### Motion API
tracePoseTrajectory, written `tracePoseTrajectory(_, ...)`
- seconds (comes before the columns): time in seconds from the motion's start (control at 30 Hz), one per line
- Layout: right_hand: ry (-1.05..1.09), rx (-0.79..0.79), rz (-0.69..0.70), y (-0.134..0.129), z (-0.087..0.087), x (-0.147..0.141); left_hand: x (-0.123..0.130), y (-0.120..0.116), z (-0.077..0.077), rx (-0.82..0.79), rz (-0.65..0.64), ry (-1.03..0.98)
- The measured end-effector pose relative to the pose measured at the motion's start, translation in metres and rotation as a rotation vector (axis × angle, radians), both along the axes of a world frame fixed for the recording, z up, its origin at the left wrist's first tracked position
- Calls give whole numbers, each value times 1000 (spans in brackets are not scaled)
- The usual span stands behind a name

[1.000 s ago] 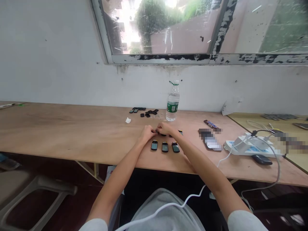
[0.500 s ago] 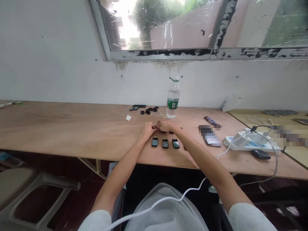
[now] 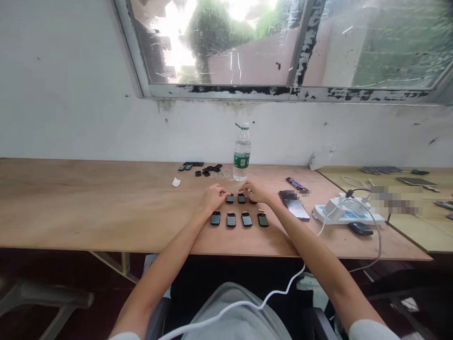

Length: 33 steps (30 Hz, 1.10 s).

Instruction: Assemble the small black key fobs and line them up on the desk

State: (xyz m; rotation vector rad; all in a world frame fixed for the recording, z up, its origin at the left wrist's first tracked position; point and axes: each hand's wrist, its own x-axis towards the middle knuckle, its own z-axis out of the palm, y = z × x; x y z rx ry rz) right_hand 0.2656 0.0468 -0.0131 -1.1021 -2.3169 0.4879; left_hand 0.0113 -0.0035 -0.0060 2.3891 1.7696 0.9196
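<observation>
Hands now parted, left hand (image 3: 214,196) by the back row's leftmost screen unit (image 3: 230,199), right hand (image 3: 255,192) near the middle unit (image 3: 241,199), fingertip grips unreadable; leftmost lies flat on table (image 3: 106,203), seemingly just placed.

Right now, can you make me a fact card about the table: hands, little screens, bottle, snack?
Front row: four small black screen modules
Back row: three modules showing
Left hand: at the back row's left end; touching unclear
Right hand: at the right end, partly hiding one module
Water bottle: upright, green label
Wrapped snack bar: beyond the smartphone
</observation>
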Motion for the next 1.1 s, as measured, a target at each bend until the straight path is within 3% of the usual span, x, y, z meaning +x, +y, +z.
tracePoseTrajectory(0.17, 67, 42, 1, -17, -2, 9, 16, 6, -3, -74, -97, 41)
tracePoseTrajectory(0.37, 128, 75, -29, -42, 33, 22, 3, 11, -2, -70, -80, 0)
tracePoseTrajectory(0.5, 220, 220, -245, -85, 63, 60, -9, 12, 0, -45, -70, -44)
tracePoseTrajectory(0.6, 257, 277, -482, -130, 77, 115, -16, 15, 0, -40, -57, -63)
tracePoseTrajectory(0.67, 279, 322, -659, -161, 77, 161, -18, 17, 1, -46, -39, -61)
tracePoseTrajectory(0.77, 330, 416, -1043, -197, 60, 234, -18, 18, 3, -41, -33, -61)
tracePoseTrajectory(0.83, 312, 375, -1233, -210, 39, 275, -16, 17, 3, -28, -46, -74)
tracePoseTrajectory(0.87, 281, 294, -1223, -214, 27, 291, -16, 17, 3, -26, -53, -78)
tracePoseTrajectory(0.97, 206, 28, -986, -213, -10, 318, -15, 16, 2, -50, -47, -80)
tracePoseTrajectory(1.03, 202, -32, -879, -209, -30, 322, -16, 16, 2, -67, -34, -74)
tracePoseTrajectory(1.1, 211, -28, -882, -204, -42, 324, -17, 15, 3, -74, -22, -64)
